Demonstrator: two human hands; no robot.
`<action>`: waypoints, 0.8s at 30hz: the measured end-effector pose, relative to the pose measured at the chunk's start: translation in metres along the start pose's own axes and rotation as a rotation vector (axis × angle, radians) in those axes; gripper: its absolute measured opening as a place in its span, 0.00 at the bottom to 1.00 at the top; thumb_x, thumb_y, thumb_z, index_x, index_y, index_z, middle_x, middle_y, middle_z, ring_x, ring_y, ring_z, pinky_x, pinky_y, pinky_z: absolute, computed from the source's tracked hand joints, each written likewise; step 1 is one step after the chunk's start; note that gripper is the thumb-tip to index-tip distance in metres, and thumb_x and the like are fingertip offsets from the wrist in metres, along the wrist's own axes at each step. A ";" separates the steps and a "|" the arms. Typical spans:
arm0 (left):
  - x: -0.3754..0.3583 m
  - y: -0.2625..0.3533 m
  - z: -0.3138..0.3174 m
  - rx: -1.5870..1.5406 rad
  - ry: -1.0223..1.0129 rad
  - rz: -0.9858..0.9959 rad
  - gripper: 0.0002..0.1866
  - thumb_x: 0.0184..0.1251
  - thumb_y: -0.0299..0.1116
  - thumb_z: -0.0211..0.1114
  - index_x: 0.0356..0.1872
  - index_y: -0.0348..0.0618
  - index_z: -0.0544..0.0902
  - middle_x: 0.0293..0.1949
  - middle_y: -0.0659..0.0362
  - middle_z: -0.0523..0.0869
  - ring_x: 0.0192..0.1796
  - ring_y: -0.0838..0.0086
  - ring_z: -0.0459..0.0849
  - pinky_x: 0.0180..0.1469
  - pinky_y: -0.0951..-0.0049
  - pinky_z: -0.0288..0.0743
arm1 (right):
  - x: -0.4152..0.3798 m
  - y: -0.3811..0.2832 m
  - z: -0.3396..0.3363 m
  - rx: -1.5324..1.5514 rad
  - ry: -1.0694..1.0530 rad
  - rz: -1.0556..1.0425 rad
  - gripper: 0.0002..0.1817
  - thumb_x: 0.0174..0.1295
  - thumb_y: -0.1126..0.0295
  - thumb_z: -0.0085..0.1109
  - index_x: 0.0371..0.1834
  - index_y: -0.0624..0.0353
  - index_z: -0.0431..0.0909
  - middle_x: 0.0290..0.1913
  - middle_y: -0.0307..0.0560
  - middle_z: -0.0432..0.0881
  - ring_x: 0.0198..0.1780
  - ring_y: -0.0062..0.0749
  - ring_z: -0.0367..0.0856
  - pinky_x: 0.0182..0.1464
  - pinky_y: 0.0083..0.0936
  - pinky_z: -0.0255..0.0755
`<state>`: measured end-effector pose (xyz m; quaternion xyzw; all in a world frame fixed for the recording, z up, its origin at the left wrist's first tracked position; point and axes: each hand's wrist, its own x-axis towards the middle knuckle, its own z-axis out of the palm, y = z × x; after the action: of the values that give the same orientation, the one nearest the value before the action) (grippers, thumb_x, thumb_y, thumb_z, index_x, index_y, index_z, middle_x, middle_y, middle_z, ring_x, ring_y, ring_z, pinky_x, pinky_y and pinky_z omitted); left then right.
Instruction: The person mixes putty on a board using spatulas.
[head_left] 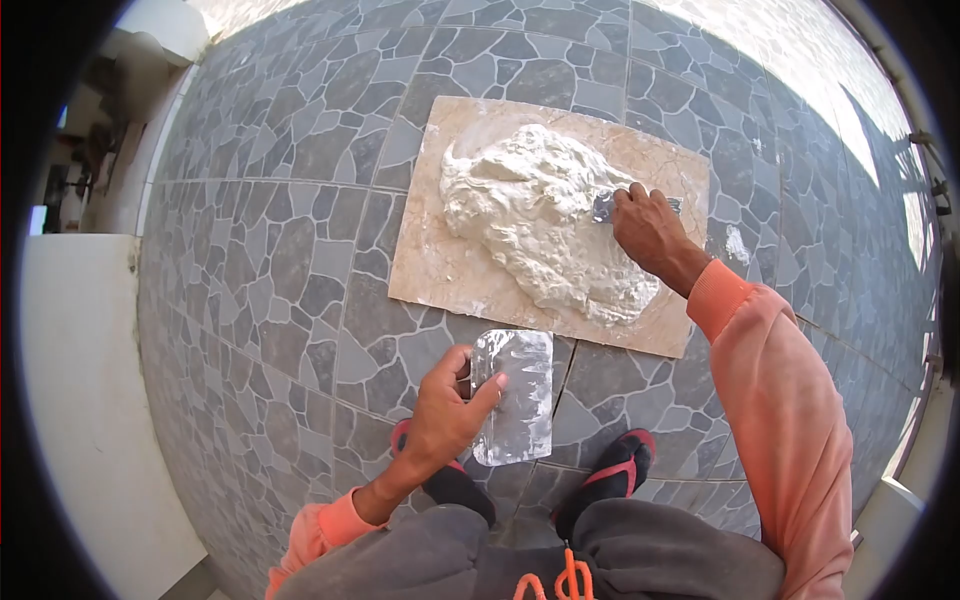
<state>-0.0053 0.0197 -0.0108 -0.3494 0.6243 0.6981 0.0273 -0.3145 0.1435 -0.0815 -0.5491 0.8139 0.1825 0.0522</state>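
Observation:
A thick, lumpy heap of white plaster-like paste [540,205] spreads over a beige marbled tile board [425,265] on the floor. My right hand [648,228] is closed round a scraper [604,207], whose blade touches the right side of the paste; its handle is mostly hidden by my fingers. Lower down, my left hand [452,405] grips a flat, rectangular metal plate [515,400] by its left edge, thumb on top. White smears cover that plate, which is held just in front of the board's near edge.
Grey stone-patterned floor tiles [290,240] surround the board. My sandalled feet [607,478] stand close behind it. A white wall [90,400] runs along the left, and a white splash [737,244] marks the floor at right.

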 end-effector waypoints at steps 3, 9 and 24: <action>-0.002 -0.006 0.000 -0.003 -0.001 -0.011 0.13 0.70 0.28 0.67 0.49 0.33 0.76 0.40 0.58 0.86 0.40 0.83 0.83 0.41 0.79 0.79 | -0.003 0.005 -0.020 0.057 -0.043 0.022 0.09 0.62 0.74 0.58 0.38 0.67 0.86 0.49 0.51 0.81 0.53 0.39 0.77 0.50 0.35 0.73; 0.001 -0.003 0.000 0.018 -0.004 0.008 0.13 0.70 0.28 0.67 0.49 0.33 0.76 0.39 0.58 0.85 0.39 0.83 0.82 0.40 0.79 0.79 | -0.003 -0.005 0.017 0.088 0.055 -0.017 0.08 0.62 0.74 0.58 0.34 0.66 0.86 0.46 0.50 0.81 0.51 0.39 0.77 0.50 0.34 0.73; 0.000 -0.008 -0.001 -0.003 -0.002 -0.013 0.13 0.71 0.26 0.66 0.51 0.34 0.76 0.40 0.60 0.84 0.39 0.85 0.80 0.38 0.82 0.77 | -0.018 -0.009 -0.019 0.052 0.232 -0.054 0.08 0.63 0.74 0.55 0.36 0.65 0.83 0.42 0.48 0.79 0.48 0.37 0.76 0.46 0.31 0.71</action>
<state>-0.0010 0.0203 -0.0175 -0.3527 0.6210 0.6992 0.0318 -0.2969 0.1493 -0.0607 -0.5866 0.8039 0.0953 -0.0233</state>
